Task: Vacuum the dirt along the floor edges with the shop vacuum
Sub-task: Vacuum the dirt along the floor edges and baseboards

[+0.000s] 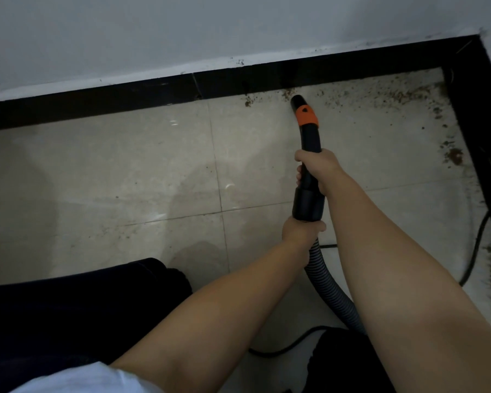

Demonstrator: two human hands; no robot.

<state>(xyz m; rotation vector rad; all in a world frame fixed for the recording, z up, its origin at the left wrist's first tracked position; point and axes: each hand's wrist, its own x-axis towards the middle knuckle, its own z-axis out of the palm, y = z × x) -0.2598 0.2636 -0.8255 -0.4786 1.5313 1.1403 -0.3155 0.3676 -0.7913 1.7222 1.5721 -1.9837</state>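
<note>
I'm crouching over the tile floor (125,171); dirt (386,96) is lying along the black baseboard (125,93). My right hand (318,168) is gripping the vacuum wand (309,137), my left hand (301,231) is gripping the hose (329,285). The nozzle (297,102) is sitting at the baseboard edge.

Floor tiles (142,171): pale, glossy, stone-look, light glare. Skirting (125,93): black, glossy. Wall (182,29): matt white paint. Vacuum wand (309,143): smooth black plastic, orange collar (306,114). Hose (329,285): ribbed grey plastic. Dirt (403,95) at 1 o'clock: gritty brown.
</note>
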